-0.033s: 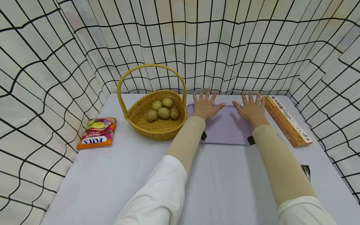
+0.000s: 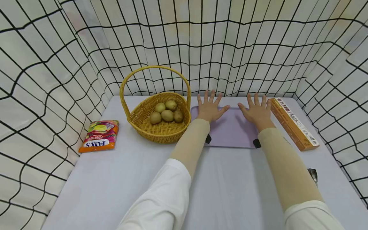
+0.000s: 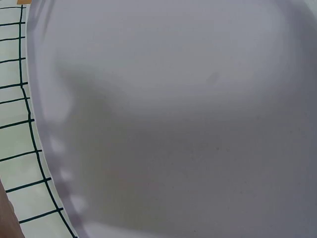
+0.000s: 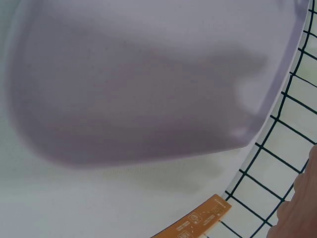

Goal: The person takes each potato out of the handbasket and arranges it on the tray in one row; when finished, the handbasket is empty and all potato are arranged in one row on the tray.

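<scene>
Small booth with black netting [image 2: 228, 21]

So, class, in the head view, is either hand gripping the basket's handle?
No, the left hand and right hand are spread over the purple tray, apart from the handle.

tray [image 2: 231, 134]: pale lilac, rectangular, shallow, rounded corners, low raised rim visible in both wrist views. pose: flat, right way up, long side running left to right, toward the far edge of the table [image 2: 224, 185]. left hand [image 2: 208, 111] above its left part, right hand [image 2: 256, 112] above its right part; both palm down, fingers spread. soft shadows fall across the tray floor.
</scene>
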Available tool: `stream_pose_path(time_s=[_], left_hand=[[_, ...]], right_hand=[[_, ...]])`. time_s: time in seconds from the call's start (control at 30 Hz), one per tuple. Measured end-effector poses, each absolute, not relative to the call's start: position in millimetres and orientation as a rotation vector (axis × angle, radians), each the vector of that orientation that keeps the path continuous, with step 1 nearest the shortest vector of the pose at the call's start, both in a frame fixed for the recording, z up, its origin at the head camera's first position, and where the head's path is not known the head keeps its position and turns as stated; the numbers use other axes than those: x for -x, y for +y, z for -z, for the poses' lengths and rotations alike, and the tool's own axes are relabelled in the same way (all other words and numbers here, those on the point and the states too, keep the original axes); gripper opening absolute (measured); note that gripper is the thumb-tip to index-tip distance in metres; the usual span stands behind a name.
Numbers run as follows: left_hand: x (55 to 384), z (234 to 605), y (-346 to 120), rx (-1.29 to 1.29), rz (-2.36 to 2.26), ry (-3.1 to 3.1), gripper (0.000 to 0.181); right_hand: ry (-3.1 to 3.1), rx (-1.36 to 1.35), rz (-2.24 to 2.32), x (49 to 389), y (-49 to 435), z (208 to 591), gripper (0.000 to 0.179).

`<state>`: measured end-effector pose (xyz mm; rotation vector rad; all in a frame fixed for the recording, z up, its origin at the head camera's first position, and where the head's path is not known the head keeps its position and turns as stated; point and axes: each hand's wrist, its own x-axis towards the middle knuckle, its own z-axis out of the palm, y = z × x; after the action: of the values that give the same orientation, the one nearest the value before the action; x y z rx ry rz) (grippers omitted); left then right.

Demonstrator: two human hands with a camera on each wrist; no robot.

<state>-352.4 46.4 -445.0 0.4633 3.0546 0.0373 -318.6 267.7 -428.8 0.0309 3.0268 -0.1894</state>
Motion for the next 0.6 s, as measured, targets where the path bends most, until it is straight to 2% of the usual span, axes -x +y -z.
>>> stream_pose_path(time_s=[0.37,0.6], left_hand=[[348.0,445.1,46.2,-0.499,-0.084,3.04,0.086],[343.2,430.3,47.2,-0.57,-0.154,3.027,0.085]], right_hand=[[3.018,-0.041,0.217,315.9,272.1,430.4,0.094],[3.013,-0.035,0.223,316.7,272.5,427.6,0.093]])
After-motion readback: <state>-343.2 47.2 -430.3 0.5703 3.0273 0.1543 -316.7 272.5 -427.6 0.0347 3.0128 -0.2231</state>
